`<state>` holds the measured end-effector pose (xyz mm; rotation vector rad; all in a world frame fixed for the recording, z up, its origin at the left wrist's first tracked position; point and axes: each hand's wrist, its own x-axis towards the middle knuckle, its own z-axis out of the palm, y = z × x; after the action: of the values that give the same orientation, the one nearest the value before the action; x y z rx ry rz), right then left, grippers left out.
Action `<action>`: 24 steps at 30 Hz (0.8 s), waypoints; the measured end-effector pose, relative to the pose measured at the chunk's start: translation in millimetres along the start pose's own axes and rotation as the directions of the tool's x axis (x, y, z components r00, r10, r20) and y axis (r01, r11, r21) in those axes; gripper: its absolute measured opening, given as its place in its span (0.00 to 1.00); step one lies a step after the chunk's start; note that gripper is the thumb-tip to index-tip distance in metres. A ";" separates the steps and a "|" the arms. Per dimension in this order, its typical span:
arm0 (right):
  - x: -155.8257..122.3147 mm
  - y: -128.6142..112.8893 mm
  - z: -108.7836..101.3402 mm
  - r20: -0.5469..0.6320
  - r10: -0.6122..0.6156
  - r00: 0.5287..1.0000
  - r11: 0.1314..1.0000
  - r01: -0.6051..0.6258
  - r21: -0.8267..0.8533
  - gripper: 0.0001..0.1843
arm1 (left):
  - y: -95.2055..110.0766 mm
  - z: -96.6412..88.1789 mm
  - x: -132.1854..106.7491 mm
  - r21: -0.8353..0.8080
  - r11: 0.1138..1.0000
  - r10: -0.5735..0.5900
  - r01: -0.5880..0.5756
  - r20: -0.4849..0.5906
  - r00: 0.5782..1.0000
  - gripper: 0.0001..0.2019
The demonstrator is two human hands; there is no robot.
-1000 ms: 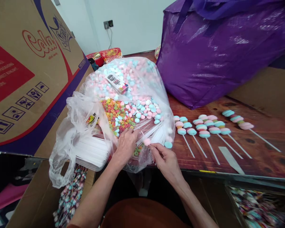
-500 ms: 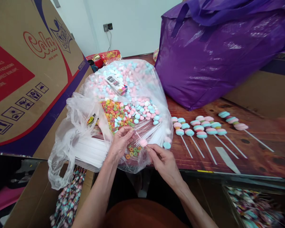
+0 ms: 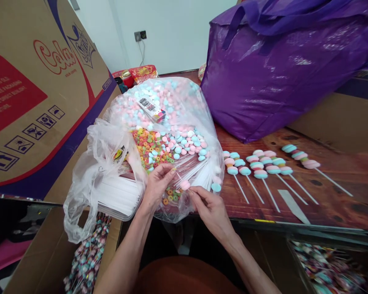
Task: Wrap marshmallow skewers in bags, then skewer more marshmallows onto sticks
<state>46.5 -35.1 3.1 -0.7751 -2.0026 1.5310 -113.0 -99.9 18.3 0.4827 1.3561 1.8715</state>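
Note:
My right hand [image 3: 210, 208] pinches a thin white stick with a pink marshmallow [image 3: 185, 185] threaded on it. The stick slants up and left toward my left hand [image 3: 158, 183], whose thumb and fingers are closed on a small yellow piece at the stick's far end, apparently a gummy ring, mostly hidden. Beneath both hands lies a clear plastic bag [image 3: 171, 216] with loose gummy rings [image 3: 147, 143], pink and blue marshmallows [image 3: 187, 143] and white sticks [image 3: 200, 173]. Several finished marshmallow skewers [image 3: 260, 174] rest on the wooden table [image 3: 334, 208] to the right.
A printed carton [image 3: 49, 102] stands at the left, a purple bag [image 3: 263, 77] at the back right. White sticks fill a tray [image 3: 119, 196] beside my left wrist. Boxes of wrapped candy [image 3: 90, 253] sit below the table edge. A pale strip [image 3: 292, 206] lies near the skewers.
Both hands keep almost the same pose around the stick and marshmallow. A little more yellow shows at my left fingertips. The view has shifted slightly.

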 end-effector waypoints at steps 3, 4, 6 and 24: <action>-1.7 1.5 1.3 0.000 -0.027 1.000 1.000 0.027 0.006 0.17 | 1.2 -0.2 -1.3 -0.066 0.996 -0.058 0.056 -0.022 0.998 0.19; -2.2 2.3 1.5 0.001 -0.039 0.999 0.999 0.039 -0.004 0.17 | 1.5 -0.3 -1.6 -0.088 0.993 -0.077 0.074 -0.030 0.997 0.20; -2.9 4.0 1.9 0.002 -0.065 0.998 0.997 0.065 -0.038 0.16 | 1.1 -0.4 -2.0 -0.123 0.987 -0.110 0.104 -0.046 0.993 0.20; 0.2 1.9 6.0 -0.112 -0.188 0.976 0.973 0.170 -0.158 0.14 | -4.9 7.6 -11.6 -0.047 0.981 -0.185 0.187 0.031 0.982 0.24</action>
<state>42.5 -38.6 -0.3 -0.7075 -2.0472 1.2130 -98.7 -103.2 18.0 0.3419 1.2878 1.7357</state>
